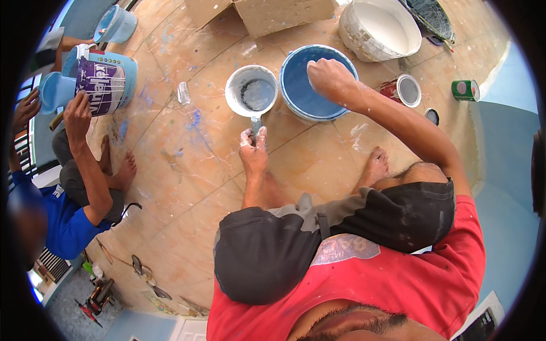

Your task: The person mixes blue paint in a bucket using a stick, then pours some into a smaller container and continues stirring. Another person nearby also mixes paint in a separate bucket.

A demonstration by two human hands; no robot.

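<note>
My left hand point(254, 149) grips the handle of a white dipper point(251, 106), smeared with grey-blue inside. White paint spots cover the fingers. To the dipper's right stands a blue bucket point(292, 109), with a flat blue surface inside that looks like paint. Over the bucket is my right hand point(333, 79), its fingers closed with the back of the hand upward. Whatever those fingers hold, if anything, is hidden beneath the hand.
A tub of white paint point(378, 25) stands behind the bucket. Beside my right forearm are a red can point(401, 91) and a green can point(465, 90). A cardboard box point(284, 14) lies ahead. At left, a co-worker's hands hold a paint pail point(119, 79).
</note>
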